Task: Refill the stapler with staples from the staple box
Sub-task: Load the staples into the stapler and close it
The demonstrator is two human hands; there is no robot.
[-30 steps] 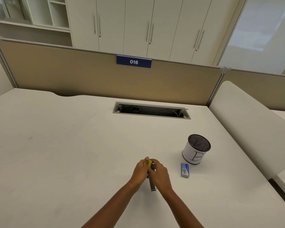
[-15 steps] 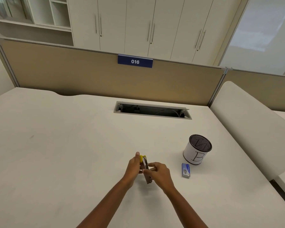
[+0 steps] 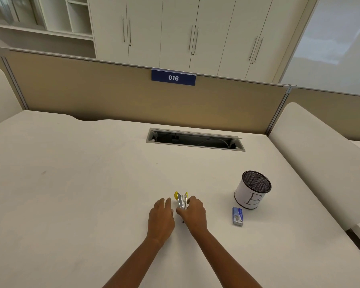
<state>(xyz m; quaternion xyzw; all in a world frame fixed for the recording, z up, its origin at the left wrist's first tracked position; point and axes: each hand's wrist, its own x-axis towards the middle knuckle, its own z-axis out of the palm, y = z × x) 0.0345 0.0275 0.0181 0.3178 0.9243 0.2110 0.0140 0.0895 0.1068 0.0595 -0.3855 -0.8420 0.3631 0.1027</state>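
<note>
We see the right hand (image 3: pixel 193 213) grip clamped on the stapler (image 3: pixel 182 201); left hand (image 3: pixel 161 217) grip apart, beside it; staple box (image 3: pixel 237 216) at 3 o'clock.

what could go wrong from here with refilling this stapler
1. The right hand grips the opened stapler; it may snap shut on that hand or tip over.
2. The staple box lies apart on the right, close to the pen cup; a reach across by the left hand might knock the cup.
</note>
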